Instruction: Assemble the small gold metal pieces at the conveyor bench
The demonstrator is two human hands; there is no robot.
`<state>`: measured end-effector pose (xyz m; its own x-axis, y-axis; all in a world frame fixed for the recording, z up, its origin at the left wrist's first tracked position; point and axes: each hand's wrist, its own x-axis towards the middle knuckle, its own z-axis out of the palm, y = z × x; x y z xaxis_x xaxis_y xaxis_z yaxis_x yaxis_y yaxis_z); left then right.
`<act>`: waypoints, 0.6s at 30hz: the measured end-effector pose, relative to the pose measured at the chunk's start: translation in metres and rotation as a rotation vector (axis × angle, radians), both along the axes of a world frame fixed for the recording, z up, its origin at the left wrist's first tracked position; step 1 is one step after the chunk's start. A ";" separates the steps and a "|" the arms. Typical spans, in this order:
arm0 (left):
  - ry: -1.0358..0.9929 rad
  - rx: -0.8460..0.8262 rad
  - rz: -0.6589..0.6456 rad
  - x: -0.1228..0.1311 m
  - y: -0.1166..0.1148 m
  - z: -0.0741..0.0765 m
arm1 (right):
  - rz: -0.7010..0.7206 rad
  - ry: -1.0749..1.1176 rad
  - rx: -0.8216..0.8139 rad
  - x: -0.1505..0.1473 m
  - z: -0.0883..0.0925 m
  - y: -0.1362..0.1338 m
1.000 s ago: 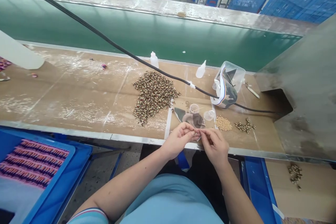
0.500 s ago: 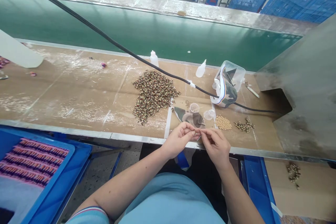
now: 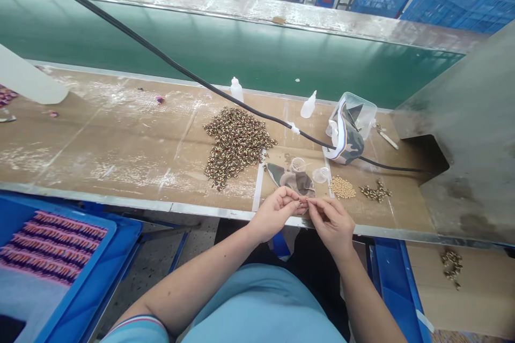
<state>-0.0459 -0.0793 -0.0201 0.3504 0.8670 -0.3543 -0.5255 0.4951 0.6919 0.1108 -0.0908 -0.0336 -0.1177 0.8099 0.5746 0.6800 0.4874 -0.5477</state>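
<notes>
Right hand (image 3: 332, 225) has shifted slightly outward; its fingertips and those of the left hand (image 3: 273, 214) remain closed in a pinch on a small gold piece (image 3: 302, 203) at the bench edge. Directly ahead lie a camouflage fabric scrap (image 3: 290, 179) and a clear plastic cup (image 3: 298, 164). Loose tan beads (image 3: 342, 187) lie ahead-right; a heap of patterned beads (image 3: 235, 147) lies ahead-left, below a black cable (image 3: 257, 110).

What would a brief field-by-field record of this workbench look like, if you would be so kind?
Left hand: left hand pinches a tiny gold-toned piece
Right hand: right hand has its fingertips at the same piece
Things nearby: small clear cup; tan beads; pile of brown-and-gold pieces
Rest: squeeze bottle; clear plastic box; green conveyor belt; blue crate
</notes>
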 end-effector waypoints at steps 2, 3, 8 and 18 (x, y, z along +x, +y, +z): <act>0.008 0.004 -0.003 0.000 0.000 0.000 | 0.000 0.000 -0.007 0.000 0.000 0.000; 0.010 0.006 -0.002 0.000 0.000 0.000 | 0.000 0.000 -0.013 0.000 0.000 0.000; 0.006 0.000 -0.005 0.000 0.000 -0.001 | -0.002 0.020 -0.069 0.000 0.004 0.000; 0.074 0.071 -0.014 -0.008 0.000 -0.003 | -0.151 -0.417 0.116 0.036 0.047 0.036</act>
